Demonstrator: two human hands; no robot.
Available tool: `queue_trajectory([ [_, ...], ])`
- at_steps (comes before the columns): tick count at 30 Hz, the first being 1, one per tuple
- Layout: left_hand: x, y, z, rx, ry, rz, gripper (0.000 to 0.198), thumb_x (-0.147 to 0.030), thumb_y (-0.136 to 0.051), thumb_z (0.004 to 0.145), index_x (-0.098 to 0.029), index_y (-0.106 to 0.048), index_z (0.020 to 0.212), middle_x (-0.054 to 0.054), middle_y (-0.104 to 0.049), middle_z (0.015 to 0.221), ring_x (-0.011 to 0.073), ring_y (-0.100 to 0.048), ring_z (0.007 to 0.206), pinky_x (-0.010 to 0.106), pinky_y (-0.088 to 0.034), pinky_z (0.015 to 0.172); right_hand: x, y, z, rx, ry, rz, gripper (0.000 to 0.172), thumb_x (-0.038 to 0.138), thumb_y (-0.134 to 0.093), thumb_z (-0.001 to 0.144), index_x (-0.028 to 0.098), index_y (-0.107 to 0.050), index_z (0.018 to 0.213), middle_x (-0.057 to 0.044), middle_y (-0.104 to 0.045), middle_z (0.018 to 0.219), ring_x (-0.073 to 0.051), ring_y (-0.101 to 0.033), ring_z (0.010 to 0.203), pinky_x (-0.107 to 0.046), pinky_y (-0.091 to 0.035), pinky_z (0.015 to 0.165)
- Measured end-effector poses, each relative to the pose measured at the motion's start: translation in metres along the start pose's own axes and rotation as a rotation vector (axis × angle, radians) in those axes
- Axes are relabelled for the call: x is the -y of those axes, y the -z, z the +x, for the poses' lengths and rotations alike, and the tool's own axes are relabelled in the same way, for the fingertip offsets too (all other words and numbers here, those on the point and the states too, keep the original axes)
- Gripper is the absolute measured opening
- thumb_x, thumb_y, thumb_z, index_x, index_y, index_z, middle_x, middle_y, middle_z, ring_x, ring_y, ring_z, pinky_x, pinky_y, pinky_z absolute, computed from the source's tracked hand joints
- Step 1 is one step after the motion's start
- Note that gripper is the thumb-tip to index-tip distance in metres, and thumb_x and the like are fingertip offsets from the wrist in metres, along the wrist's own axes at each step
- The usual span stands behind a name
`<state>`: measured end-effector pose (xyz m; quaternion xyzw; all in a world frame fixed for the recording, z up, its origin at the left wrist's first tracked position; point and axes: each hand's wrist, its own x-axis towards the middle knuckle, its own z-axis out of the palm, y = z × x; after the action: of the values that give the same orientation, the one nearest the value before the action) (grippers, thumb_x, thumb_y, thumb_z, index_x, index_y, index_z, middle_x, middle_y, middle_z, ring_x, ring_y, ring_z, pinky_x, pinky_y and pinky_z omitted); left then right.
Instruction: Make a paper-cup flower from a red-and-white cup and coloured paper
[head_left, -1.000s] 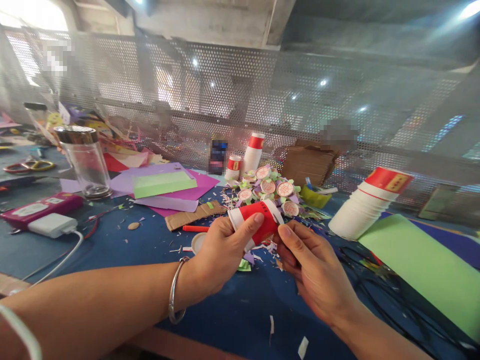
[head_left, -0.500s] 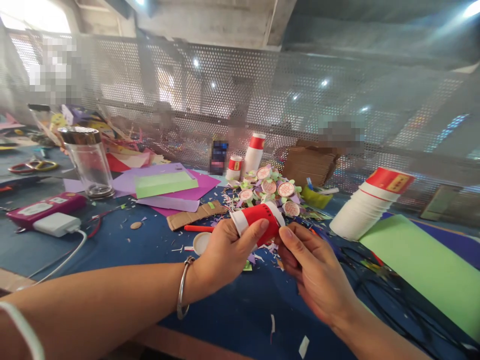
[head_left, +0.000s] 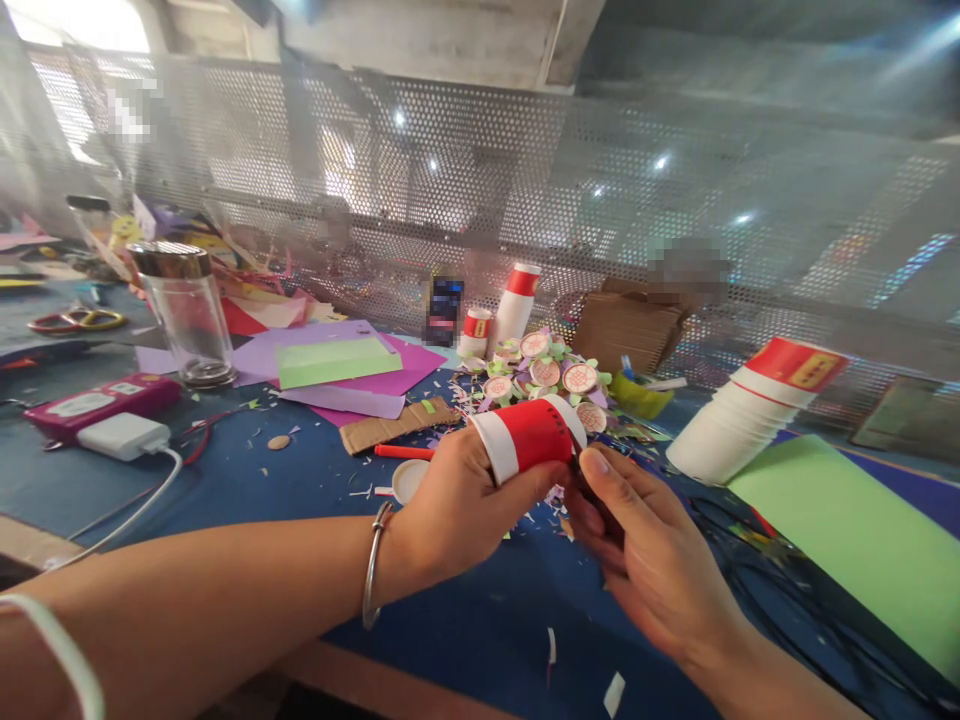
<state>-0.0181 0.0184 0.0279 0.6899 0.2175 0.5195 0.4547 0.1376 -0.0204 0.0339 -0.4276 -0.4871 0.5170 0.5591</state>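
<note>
A red and white paper cup (head_left: 534, 436) lies on its side in the air above the blue table, wide mouth to the left. My left hand (head_left: 457, 505) grips it, fingers partly inside the mouth and thumb along the red band. At the cup's narrow right end, my right hand (head_left: 645, 540) is closed in a pinch. A thin dark sliver shows between that thumb and the cup's edge; what it is stays hidden. Behind the cup sits a heap of round, red-printed paper discs (head_left: 580, 377) among coloured scraps.
Stacked paper cups (head_left: 731, 425) lean at the right beside a green sheet (head_left: 855, 540) and black cables. Leftward are a glass jar (head_left: 191, 325), a magenta power strip (head_left: 105, 405), scissors (head_left: 75, 320) and purple sheets (head_left: 420, 370). A perforated screen (head_left: 375, 180) stands behind.
The cup has turned a little in my left hand, its red band now facing me more, with my left thumb lower on it. My right hand stays at its narrow end.
</note>
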Motion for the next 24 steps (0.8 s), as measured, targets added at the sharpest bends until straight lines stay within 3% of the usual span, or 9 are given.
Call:
queue_trajectory([
  [6,0.002,-0.001,0.000,-0.024,0.031,0.014,0.016,-0.027,-0.060,0.091,-0.015,-0.069,0.097,0.006,-0.070,0.091,0.0177,-0.063,0.087,0.029,-0.053,0.082,0.000,-0.003,0.000,-0.013,0.015,-0.014,0.040,0.055,-0.071,0.084,0.018,-0.061,0.072,0.005,-0.038,0.056,-0.007,-0.024,0.049,-0.022,-0.012,0.041],
  [14,-0.001,-0.004,-0.005,-0.110,-0.066,0.236,0.013,-0.026,-0.061,0.090,-0.017,-0.070,0.091,0.002,-0.069,0.082,0.0158,-0.061,0.078,0.027,-0.052,0.076,-0.005,-0.005,-0.002,-0.019,0.033,-0.017,0.043,0.053,-0.072,0.084,0.019,-0.052,0.065,0.005,-0.037,0.055,-0.008,-0.025,0.048,-0.022,-0.013,0.040],
  [18,0.005,-0.009,-0.008,-0.139,0.030,0.069,0.014,-0.029,-0.064,0.088,-0.016,-0.070,0.090,0.002,-0.068,0.080,0.0151,-0.061,0.075,0.026,-0.052,0.072,-0.007,-0.004,-0.002,-0.007,0.026,-0.012,0.040,0.052,-0.070,0.086,0.019,-0.056,0.069,0.006,-0.035,0.055,-0.008,-0.024,0.049,-0.022,-0.013,0.041],
  [24,0.003,-0.012,-0.007,-0.091,0.100,-0.187,0.020,-0.035,-0.069,0.086,-0.015,-0.069,0.089,0.003,-0.068,0.082,0.0139,-0.059,0.076,0.025,-0.052,0.075,-0.005,-0.002,-0.002,0.025,0.016,-0.019,0.038,0.051,-0.068,0.089,0.019,-0.056,0.070,0.007,-0.030,0.056,-0.008,-0.021,0.050,-0.022,-0.013,0.043],
])
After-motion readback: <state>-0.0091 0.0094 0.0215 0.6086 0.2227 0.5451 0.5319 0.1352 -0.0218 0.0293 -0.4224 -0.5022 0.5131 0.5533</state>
